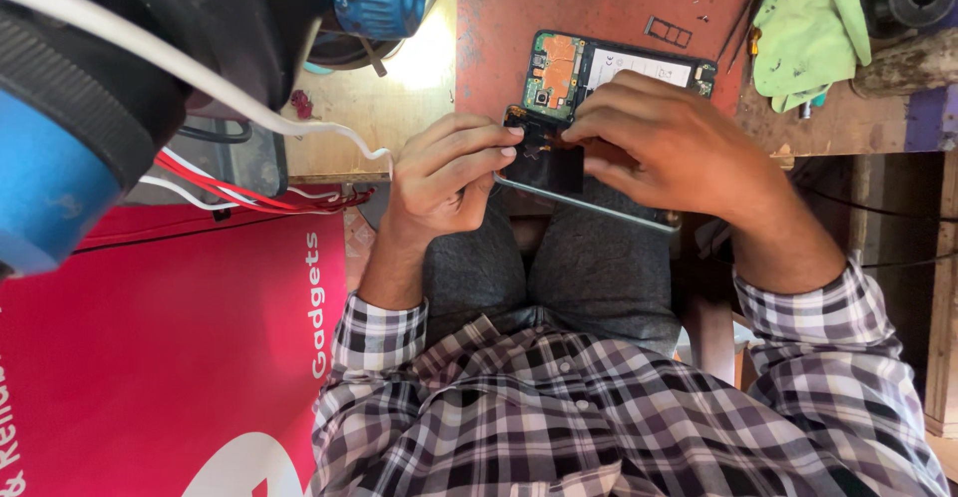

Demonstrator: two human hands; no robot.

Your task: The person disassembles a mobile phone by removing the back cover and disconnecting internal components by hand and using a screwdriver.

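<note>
Both hands grip the opened phone (599, 108): left hand (449, 173) pinches its near-left corner, right hand (664, 148) clamps over the middle. I note its long axis runs left-right (table (599, 8) edge beneath).

You wear a long-sleeved woven shirt in a black, grey and white check (559, 417), buttoned down the front with small pale buttons. Its 2 sleeves end in buttoned cuffs, pushed back a little above the wrists, so both forearms are bare. Your left hand (444, 173) and right hand (669, 143) are bare. Your lap is covered by grey textured cloth trousers (579, 267).
</note>
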